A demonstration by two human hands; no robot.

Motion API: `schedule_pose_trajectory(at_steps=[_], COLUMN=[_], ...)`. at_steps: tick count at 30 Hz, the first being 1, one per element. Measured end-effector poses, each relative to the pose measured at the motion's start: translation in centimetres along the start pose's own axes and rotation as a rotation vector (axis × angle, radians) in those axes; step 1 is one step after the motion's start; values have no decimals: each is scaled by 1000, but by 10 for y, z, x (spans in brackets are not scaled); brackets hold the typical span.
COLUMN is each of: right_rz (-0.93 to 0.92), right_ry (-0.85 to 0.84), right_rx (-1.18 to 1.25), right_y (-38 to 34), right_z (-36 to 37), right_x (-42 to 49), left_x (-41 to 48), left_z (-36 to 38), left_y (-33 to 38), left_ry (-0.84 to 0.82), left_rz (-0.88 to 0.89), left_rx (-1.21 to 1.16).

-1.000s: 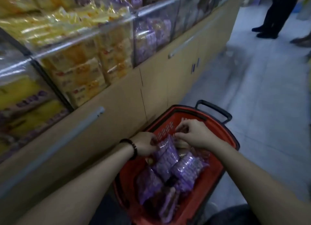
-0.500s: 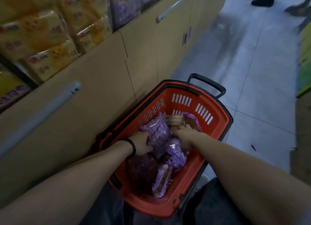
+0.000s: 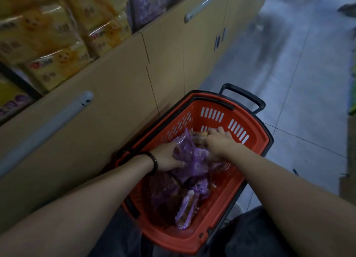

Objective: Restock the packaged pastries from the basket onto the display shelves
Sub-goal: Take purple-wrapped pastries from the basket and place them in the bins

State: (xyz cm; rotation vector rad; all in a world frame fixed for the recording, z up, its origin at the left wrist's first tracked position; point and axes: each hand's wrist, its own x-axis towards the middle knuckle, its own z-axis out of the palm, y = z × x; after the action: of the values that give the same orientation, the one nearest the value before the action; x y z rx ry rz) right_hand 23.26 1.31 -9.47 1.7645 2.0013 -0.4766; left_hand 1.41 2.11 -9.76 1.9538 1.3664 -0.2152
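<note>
The packaged pastries [image 3: 194, 160] lie heaped in the red basket [image 3: 256, 139] on the floor [image 3: 289, 68], purple film packets piled loosely on one another, one standing on edge near the closer end. They look light and soft, the film slick and crinkly, and the pastry inside probably crushes easily, so I would take each by its flat sides or the sealed end, not squeeze the middle. The left hand [image 3: 166, 157], a dark bracelet [image 3: 153, 163] at its wrist, grips the top packet from the shelf side, thumb along the near edge and fingers curled out of sight behind the film. The right hand [image 3: 219, 141] lies over a packet at the far end, fingers bent down; whether it has closed on it I cannot tell. How many packets sit beneath the heap is hidden, and the dim, blurred picture leaves the printing unreadable. Just beside the basket stand tan cabinet doors [image 3: 119, 95]; above them the display shelves [image 3: 133, 12] hold yellow packets [image 3: 57, 45] and purple ones [image 3: 150, 4], cut off by the frame.
</note>
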Motion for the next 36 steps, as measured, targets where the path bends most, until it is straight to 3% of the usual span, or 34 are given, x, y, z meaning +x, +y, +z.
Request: schedule_pose_trajectory(at_steps=[3, 8, 12, 14, 16, 19, 23, 27, 31, 36], right_rz=[53, 173, 16, -30, -11, 63, -63, -66, -91, -77], right_ry=[35, 66, -75, -97, -43, 109, -68, -158, -99, -5], right_rx=[201, 793, 1314, 1387, 1270, 737, 304, 233, 239, 415], right_y=[-5, -22, -32, -30, -26, -21, -29, -25, -31, -28], right_z=[-19, -34, -36, -36, -30, -10, 24, 55, 53, 41], right_x=[-5, -10, -12, -8, 0, 19, 29, 45, 39, 38], left_x=[-1, -12, -16, -14, -11, -10, -14, -17, -21, -28], left_z=[-7, -8, -16, -23, -27, -34, -41, -45, -46, -50], left_y=[1, 15, 24, 15, 5, -4, -14, -22, -23, -10], left_ry=[93, 123, 139, 112, 88, 51, 19, -20, -50, -125], left_rz=[16, 132, 169, 25, -121, -201, -251, -248, -241, -276], left_rx=[-53, -234, -474, -563, -568, -539, -346, -326, -347, -531])
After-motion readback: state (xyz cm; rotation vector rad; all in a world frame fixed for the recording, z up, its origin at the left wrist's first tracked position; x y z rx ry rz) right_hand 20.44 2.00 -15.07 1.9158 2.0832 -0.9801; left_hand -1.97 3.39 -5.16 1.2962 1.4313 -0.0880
